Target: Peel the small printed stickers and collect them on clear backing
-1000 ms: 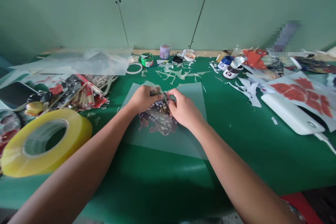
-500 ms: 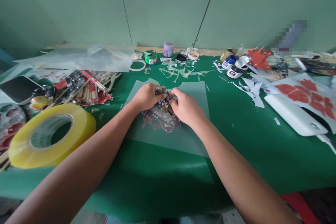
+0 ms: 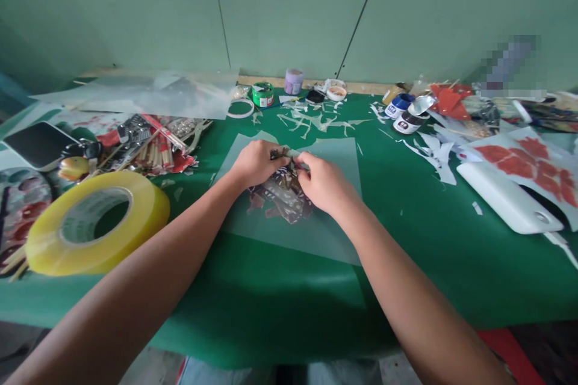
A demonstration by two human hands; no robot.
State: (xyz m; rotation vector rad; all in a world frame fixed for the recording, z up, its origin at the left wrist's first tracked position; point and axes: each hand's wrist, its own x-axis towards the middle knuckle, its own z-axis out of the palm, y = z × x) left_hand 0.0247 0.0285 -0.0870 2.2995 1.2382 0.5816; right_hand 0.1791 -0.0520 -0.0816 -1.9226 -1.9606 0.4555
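A dark patterned paper cutout point(image 3: 280, 194) with brown, purple and white parts lies on a clear plastic sheet point(image 3: 316, 234) in the middle of the green table. My left hand point(image 3: 256, 163) is closed on its upper left part, fingers curled over the edge. My right hand point(image 3: 326, 184) pinches its top edge from the right, fingertips almost touching those of the left hand. A small reddish tip shows between the two hands; I cannot make out what it is.
A big yellow tape roll point(image 3: 97, 230) stands at the left front, with a phone point(image 3: 38, 144), pliers and sticks point(image 3: 153, 143) behind it. Small jars point(image 3: 293, 80), paint pots point(image 3: 406, 113) and white paper scraps point(image 3: 316, 122) lie at the back. A white device point(image 3: 506, 195) and red cutouts point(image 3: 528, 159) sit right.
Both hands stay closed on the cutout and have barely shifted on it. The camera has tilted, so the whole scene sits a little higher and to the right.
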